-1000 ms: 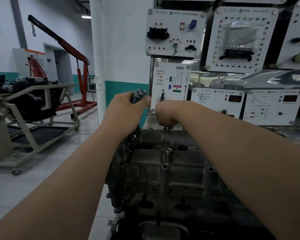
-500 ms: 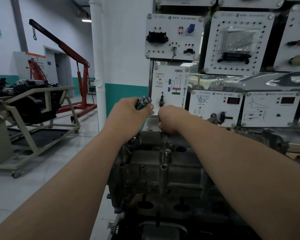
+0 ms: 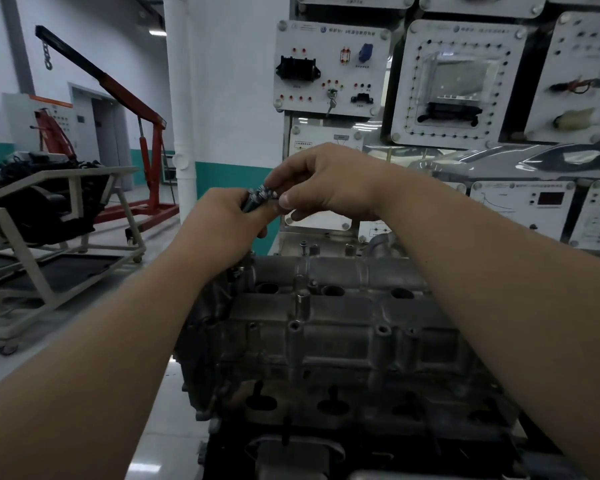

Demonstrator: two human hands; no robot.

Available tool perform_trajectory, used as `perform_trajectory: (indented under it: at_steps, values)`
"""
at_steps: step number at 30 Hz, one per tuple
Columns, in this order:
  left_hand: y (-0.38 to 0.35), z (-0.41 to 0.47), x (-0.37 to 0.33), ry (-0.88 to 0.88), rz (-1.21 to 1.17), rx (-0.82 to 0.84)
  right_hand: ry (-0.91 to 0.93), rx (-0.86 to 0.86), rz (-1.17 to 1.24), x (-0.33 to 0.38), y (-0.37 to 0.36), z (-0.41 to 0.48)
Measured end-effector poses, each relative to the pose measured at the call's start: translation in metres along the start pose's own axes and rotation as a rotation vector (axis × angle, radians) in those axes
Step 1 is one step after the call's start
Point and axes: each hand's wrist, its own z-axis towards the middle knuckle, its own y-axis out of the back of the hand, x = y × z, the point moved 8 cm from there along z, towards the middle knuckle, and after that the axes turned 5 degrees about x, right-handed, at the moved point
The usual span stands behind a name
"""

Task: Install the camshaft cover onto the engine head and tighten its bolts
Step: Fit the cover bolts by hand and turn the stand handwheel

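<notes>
The grey cast camshaft cover sits on the engine head in the middle of the view, with several open bolt holes along it. One dark bolt stands at its far edge. My left hand grips a bundle of dark bolts above the cover's far left corner. My right hand is raised beside it, with its thumb and fingers pinching the heads of those bolts.
A white training panel board with sockets and displays stands right behind the engine. To the left are a white pillar, a red engine hoist and a wheeled stand carrying another engine. Glossy floor lies between.
My right hand has lifted off the far edge of the cover and come up to the bolts in my left hand. A bolt now stands where the right hand was.
</notes>
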Motion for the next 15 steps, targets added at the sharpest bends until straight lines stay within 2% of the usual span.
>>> perform_trajectory:
  at_steps: [10,13,15]
  values:
    - [-0.004,0.000,-0.001,-0.037,0.040,0.057,0.001,-0.117,0.115,-0.012,-0.002,-0.001]
    - [-0.005,0.000,0.002,-0.022,0.028,0.048,-0.039,-0.292,0.159,-0.023,0.038,-0.009]
    - [-0.006,0.000,0.001,-0.040,0.086,0.047,-0.139,-0.416,0.044,-0.043,0.071,-0.022]
